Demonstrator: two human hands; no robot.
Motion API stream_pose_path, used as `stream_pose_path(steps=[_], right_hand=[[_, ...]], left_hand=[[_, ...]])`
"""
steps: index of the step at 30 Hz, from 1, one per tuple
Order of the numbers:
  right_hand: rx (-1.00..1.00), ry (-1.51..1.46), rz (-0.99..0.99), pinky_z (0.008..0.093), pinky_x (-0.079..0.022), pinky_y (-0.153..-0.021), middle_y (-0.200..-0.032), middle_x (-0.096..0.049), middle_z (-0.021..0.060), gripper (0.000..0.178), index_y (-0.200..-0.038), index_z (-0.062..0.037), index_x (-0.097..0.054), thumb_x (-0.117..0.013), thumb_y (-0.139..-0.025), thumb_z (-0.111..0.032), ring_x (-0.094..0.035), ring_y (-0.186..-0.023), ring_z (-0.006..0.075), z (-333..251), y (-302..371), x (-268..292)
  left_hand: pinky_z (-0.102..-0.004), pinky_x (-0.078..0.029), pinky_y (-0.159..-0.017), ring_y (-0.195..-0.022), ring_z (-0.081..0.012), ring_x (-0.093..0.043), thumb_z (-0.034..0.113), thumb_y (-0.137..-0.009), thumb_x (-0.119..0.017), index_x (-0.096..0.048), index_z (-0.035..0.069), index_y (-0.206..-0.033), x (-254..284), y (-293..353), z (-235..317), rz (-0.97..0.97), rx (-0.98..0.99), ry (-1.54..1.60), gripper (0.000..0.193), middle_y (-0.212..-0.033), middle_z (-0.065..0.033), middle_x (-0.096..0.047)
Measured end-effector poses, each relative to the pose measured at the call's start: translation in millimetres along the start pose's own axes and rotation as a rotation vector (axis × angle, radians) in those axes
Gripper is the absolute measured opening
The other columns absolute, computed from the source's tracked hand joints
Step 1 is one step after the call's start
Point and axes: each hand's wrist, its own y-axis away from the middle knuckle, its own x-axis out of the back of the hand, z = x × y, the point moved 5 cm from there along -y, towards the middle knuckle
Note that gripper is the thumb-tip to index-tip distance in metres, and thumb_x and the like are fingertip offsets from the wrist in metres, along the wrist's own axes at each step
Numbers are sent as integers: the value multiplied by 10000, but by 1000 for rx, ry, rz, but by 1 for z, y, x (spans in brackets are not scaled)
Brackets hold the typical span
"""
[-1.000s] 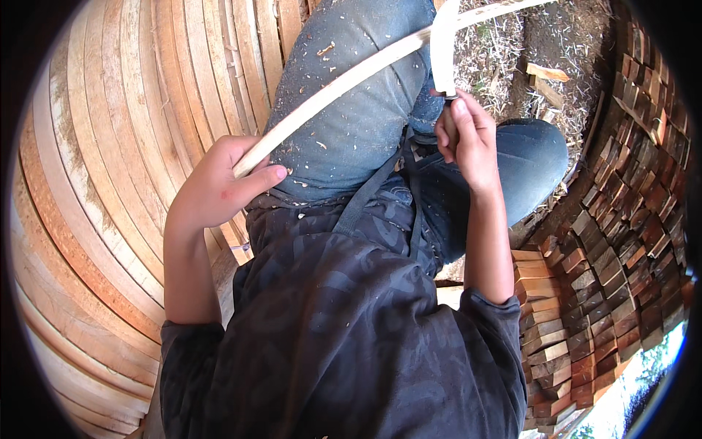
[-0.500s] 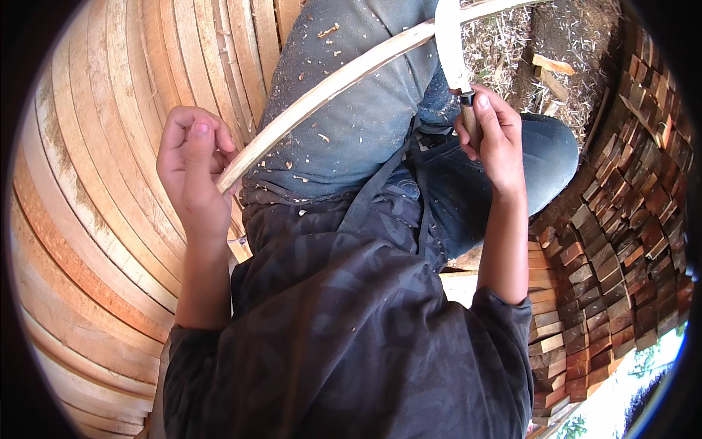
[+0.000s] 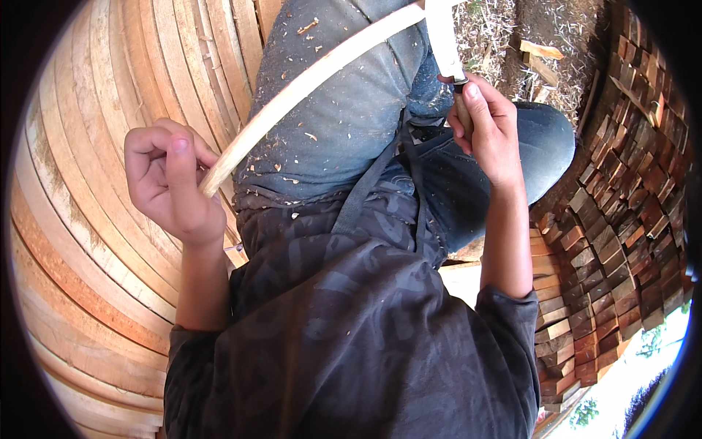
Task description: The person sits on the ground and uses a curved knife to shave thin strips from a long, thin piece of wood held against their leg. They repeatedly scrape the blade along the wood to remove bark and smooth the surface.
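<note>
- While its near end lies at the left hand, the pale, slightly curved stick slants over the jeans, its long axis running forward and to the right, away from the body
- From the left fingers the stick leads off ahead and rightward, so the left hand is the nearer one, right by the stick's end
- Those left fingers curl loosely, the thumb lying over them; whether they grip the stick or merely touch it cannot be told
- At the right hand, the fingers are wrapped firmly round the handle of a knife, thumb laid along it
- The knife's bright blade points forward and crosses the stick near the upper edge of the view; whether it touches the wood cannot be made out
- Farther out, shavings litter the ground, long planks line the left and stacked cut wood rises on the right
- No brand, label or writing can be read; the dark shirt shows only a faint pattern
</note>
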Motion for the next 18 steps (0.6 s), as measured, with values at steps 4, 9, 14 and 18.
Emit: stream_pose_path(steps=[4,9,14,18], right_hand=[[101,-136,177,195,-309,-396,-588,-411,-22,358,-1134,9,-591,-396,-1030,-273,-382,-460,40,1,-7,5],[59,-256,92,204,-313,-403,-606,-422,-21,337,-1127,19,-591,-444,-1016,-263,-413,-471,54,11,-9,4],[17,-74,16,199,-315,-400,-577,-464,-19,315,-1143,-3,-593,-491,-998,-264,-407,-455,40,15,-4,-15],[73,-589,158,200,-325,-397,-580,-455,5,295,-1157,8,-569,-506,-990,-227,-413,-460,52,9,-16,11]], left_hand=[[-206,-312,-481,-538,-105,-411,12,-934,-427,-422,4,-862,-1,-4,-2,9,5,22,72,-663,-81,-426],[-198,-327,-501,-545,-89,-413,-42,-908,-453,-424,1,-863,0,0,-4,15,-12,43,69,-675,-92,-452],[-188,-314,-489,-529,-85,-410,-36,-908,-460,-419,7,-848,-1,-4,-8,14,7,40,85,-670,-90,-456],[-180,-309,-492,-530,-81,-411,-47,-901,-469,-414,19,-829,-2,-1,-4,18,-17,28,112,-666,-82,-458]])
